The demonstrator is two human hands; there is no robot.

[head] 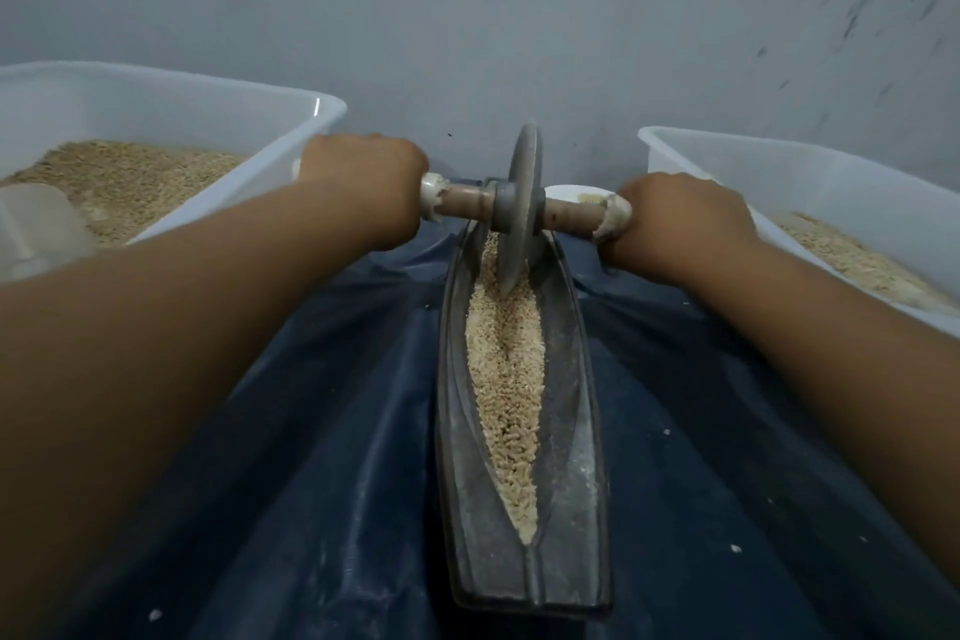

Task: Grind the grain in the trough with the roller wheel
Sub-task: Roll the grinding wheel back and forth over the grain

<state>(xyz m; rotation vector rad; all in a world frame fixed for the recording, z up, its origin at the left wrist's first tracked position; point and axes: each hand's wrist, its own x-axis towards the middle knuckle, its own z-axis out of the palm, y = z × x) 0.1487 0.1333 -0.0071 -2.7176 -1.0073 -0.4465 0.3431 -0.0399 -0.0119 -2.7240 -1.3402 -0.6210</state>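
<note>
From the head camera, the trough runs lengthwise away from the person on a blue sheet, grain along its groove. The roller wheel stands upright at the far end, its axle crosswise. Left hand and right hand wrap the axle ends, arms outstretched.

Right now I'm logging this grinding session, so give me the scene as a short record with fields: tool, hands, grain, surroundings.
tool: roller wheel standing upright in the trough, near its far end
left hand: left hand grips the left end of the axle handle
right hand: right hand grips the right end
grain: grain lies along the trough channel, with a groove down its middle
left side: white bin holding grain
right side: second white bin holding grain
underlay: dark blue sheet under the trough
</note>
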